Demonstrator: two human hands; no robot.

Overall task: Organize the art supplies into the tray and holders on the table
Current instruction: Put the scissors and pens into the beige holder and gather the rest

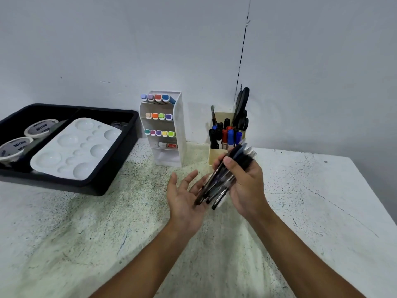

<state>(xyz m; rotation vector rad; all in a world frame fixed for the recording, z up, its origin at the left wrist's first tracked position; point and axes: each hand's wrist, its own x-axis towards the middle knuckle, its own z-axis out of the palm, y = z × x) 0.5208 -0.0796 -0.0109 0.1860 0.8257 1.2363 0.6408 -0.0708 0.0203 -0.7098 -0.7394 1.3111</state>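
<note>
The tabletop (86,233) is white but worn — speckled with dark flecks, scratches and a yellowish-green stain across its middle — and it stands against a plain pale wall (107,39) with a thin dark line running down it at the far right. Above the middle, the right hand (247,186) grips a bundle of dark pens (223,177), thumb curled over them; their lower ends rest on the palm of the left hand (184,196), whose fingers are spread and relaxed. Far left sits a black tray (103,186) holding a white palette (75,149) and two tape rolls (40,127). A white marker rack (179,130) and a beige cup (214,153) of markers and scissors (241,108) stand by the wall.
</note>
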